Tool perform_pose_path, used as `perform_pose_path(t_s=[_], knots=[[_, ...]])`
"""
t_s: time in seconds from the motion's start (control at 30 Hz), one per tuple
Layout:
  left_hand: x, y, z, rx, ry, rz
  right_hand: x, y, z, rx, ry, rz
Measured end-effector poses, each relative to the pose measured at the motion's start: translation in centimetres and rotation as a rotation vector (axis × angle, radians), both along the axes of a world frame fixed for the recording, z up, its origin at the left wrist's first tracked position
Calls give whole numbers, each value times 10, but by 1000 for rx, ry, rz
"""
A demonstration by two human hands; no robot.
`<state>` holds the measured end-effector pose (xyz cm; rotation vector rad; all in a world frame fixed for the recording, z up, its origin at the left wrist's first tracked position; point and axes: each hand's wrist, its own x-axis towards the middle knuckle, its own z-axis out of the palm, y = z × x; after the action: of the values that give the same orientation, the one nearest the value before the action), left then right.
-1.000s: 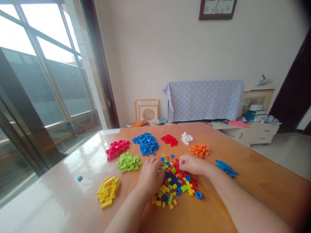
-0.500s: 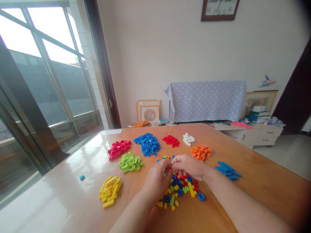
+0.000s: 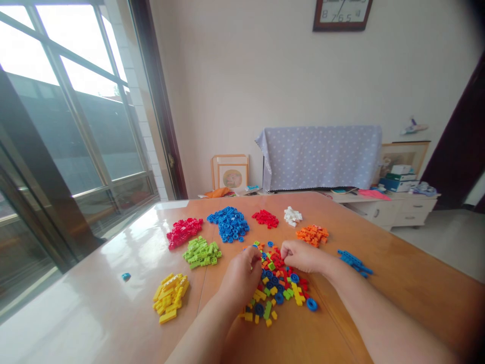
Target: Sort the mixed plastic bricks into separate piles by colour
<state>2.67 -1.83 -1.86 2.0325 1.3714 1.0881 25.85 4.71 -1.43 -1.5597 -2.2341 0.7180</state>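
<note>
A mixed heap of small bricks (image 3: 278,285) in red, yellow, green, orange and blue lies between my hands. My left hand (image 3: 244,270) is at the heap's left side, its fingers curled together; whatever they hold is hidden. At the upper right of the heap, my right hand (image 3: 299,255) is closed in a pinch beside some red bricks, and anything in its fingertips is too small to name. The blue wheel-like pieces (image 3: 311,304) lie among and beside the mixed bricks.
Around the heap on the wooden table (image 3: 242,344) are piles of yellow (image 3: 171,297), lime green (image 3: 201,253), crimson (image 3: 184,232), blue (image 3: 229,224), red (image 3: 265,219), white (image 3: 293,216), orange (image 3: 312,235) and long blue pieces (image 3: 354,263). A small teal piece (image 3: 126,276) lies at left.
My hands, which were together over the heap, have moved apart. The right hand has shifted slightly right, uncovering red and green bricks between them.
</note>
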Motion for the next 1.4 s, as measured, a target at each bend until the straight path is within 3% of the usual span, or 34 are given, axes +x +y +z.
perform_pose_path(t_s=[0.23, 0.4, 0.57, 0.9, 1.03, 1.23, 1.4], knots=[[0, 4, 1, -85, -229, -41, -6, -2, -3, -19, 24, 95], [1, 7, 3, -251, -474, -105, -6, -5, -1, 14, -12, 72], [0, 6, 6, -292, -639, -174, -7, -3, 0, 56, -39, 32], [-1, 5, 10, -357, -687, -188, -9, -2, 0, 95, -87, 11], [0, 3, 13, -355, -672, -167, -13, -6, 8, 17, 145, -18], [0, 2, 15, -353, -694, -195, -27, -20, 28, -365, 794, 29], [1, 0, 17, -354, -732, -206, -36, -27, 32, -489, 938, 39]])
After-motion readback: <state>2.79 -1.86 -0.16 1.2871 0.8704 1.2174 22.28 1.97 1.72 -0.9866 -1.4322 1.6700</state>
